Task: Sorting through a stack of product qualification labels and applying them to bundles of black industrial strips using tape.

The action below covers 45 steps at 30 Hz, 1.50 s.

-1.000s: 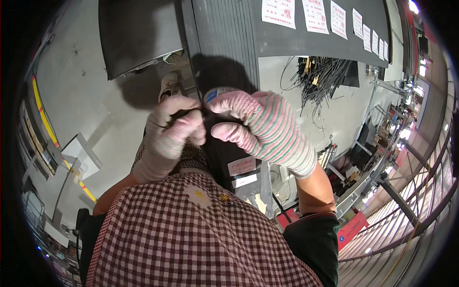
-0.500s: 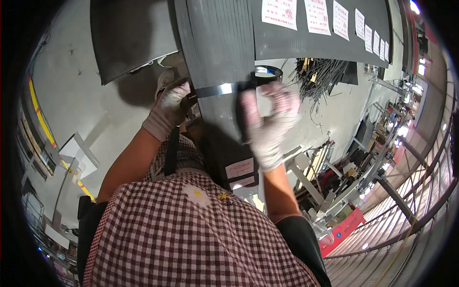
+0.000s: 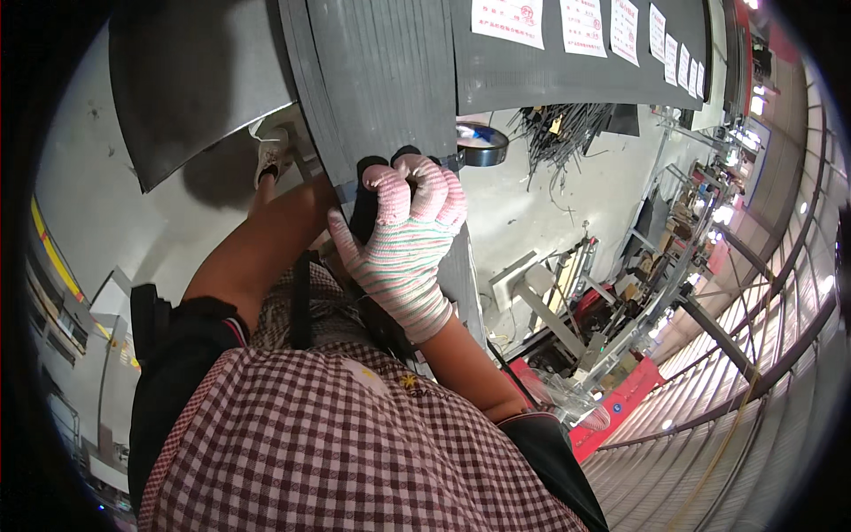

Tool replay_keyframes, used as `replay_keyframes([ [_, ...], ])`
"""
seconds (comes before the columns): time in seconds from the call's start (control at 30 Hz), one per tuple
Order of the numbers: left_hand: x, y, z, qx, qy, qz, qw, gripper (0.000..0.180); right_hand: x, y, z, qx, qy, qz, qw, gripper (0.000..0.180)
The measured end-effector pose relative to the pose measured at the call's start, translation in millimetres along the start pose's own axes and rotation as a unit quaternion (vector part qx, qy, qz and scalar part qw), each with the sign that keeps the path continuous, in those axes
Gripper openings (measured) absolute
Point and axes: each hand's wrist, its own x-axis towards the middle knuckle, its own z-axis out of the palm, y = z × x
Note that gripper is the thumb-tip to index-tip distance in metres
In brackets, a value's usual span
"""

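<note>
On panel stack [image 3: 372, 89]: prob. 2 gloved hands [image 3: 403, 248], 1 tape roll [image 3: 483, 144]

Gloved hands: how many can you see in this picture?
1. The right hand, in a striped knit glove, presses on the grey ribbed panel beside a tape roll. The left hand is hidden behind that panel, so its glove cannot be seen.

White rectangular paper labels [image 3: 585, 19] with red print, row along dark panel [image 3: 550, 71], top.

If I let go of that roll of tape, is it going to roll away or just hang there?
Probably it would dangle: the tape roll appears joined by a strip to the dark ribbed panel under the right hand. Being round, it could roll if freed. It looks light.
</note>
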Motion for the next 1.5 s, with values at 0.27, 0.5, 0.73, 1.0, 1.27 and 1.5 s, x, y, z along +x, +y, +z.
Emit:
replay_keyframes([
  [0.27, -56, 78, -48, -0.013, 0.177, 0.112, 0.978, 0.038, -3, 5, 3, 0.012, 0.017, -0.007, 1.0, 0.06],
  [0.5, -161, 159, 30, 0.24, 0.051, 0.308, 0.919, 0.027, 7, 1, -12, 0.061, 0.007, 0.008, 0.998, 0.064],
  [0.73, -127, 187, 53, 0.517, -0.006, 0.496, 0.698, 0.028, 36, 37, -86, 0.308, -0.153, -0.181, 0.921, 0.044],
  [1.0, -114, 184, 51, 0.564, -0.037, 0.459, 0.686, 0.048, 68, 102, -111, 0.177, -0.217, -0.012, 0.96, 0.023],
  [1.27, -106, 183, 47, 0.593, -0.046, 0.454, 0.663, 0.044, 67, 146, 49, 0.135, -0.286, 0.2, 0.927, 0.027],
  [1.5, -121, 155, 50, 0.113, 0.201, 0.448, 0.864, 0.056, 50, 129, -20, 0.401, -0.197, 0.194, 0.873, 0.059],
])
